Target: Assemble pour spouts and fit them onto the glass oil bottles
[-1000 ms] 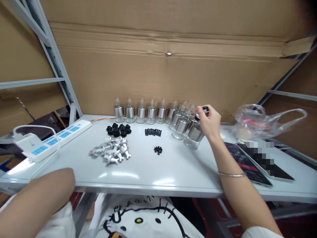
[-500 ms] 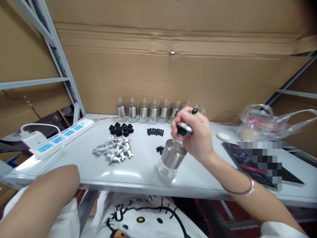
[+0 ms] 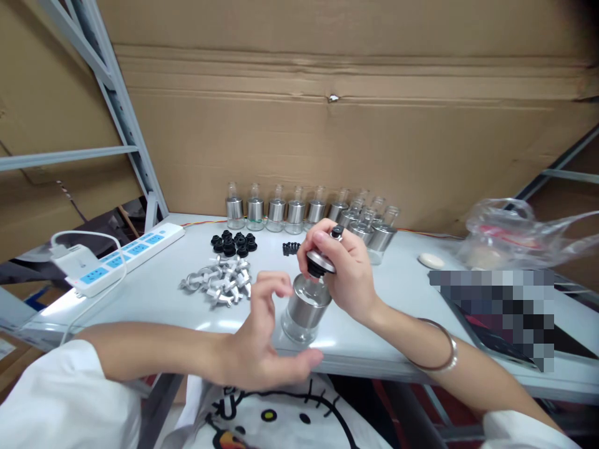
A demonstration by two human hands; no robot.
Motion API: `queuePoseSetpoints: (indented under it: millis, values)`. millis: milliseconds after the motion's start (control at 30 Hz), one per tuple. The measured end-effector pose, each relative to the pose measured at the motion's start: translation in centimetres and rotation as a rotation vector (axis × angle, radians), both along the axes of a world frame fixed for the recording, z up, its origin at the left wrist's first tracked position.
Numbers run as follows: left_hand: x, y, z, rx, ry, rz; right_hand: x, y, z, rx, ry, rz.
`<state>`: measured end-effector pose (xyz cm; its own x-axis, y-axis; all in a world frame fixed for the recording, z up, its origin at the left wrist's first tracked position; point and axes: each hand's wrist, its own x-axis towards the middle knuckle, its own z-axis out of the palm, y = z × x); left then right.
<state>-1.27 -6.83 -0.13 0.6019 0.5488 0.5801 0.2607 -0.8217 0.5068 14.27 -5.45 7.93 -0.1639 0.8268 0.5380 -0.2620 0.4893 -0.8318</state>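
Note:
My right hand (image 3: 344,268) is closed round a metal pourer cap (image 3: 321,262) with a black stopper underneath, at the mouth of a glass bottle (image 3: 307,305) with a metal sleeve. The bottle stands near the table's front edge, slightly tilted. My left hand (image 3: 262,343) is open just left of the bottle, thumb and fingers spread apart, with nothing in it. Left of it lie a pile of silver metal parts (image 3: 223,280) and a group of black stoppers (image 3: 234,243). Small black pieces (image 3: 291,248) sit in a row behind the bottle, partly hidden by my right hand.
Several sleeved bottles (image 3: 276,209) line the back by the cardboard wall (image 3: 281,137). A white power strip (image 3: 126,255) lies at the left. A round white object (image 3: 431,260), a plastic bag (image 3: 500,234) and a dark flat item (image 3: 496,318) are on the right.
My left hand has come into view and reached toward the bottle, open. My right hand has moved left and down with the cap, and the bottle has shifted a little left.

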Motion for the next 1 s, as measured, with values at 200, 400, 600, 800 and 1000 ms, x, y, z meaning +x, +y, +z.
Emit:
queuePoseSetpoints:
  millis: [200, 400, 600, 800, 1000]
  values:
    - [1.8, 2.2, -1.6, -0.393, -0.202, -0.092, -0.1, 0.5, 0.1, -0.057, -0.049, 0.068]
    - [1.7, 3.8, -1.1, -0.740, -0.031, -0.210, 0.7, 1.9, 0.0, -0.066, 0.004, 0.014]
    - [1.5, 3.9, -0.5, -0.762, 0.043, -0.248, 1.5, 2.9, 0.1, 0.019, -0.114, 0.050]
    - [1.5, 3.9, -0.9, -0.749, 0.041, -0.246, 1.6, 2.9, -0.2, 0.142, -0.164, 0.115]
    - [1.3, 4.0, -0.9, -0.749, 0.033, -0.269, 0.9, 2.9, -1.5, 0.129, -0.001, 0.113]
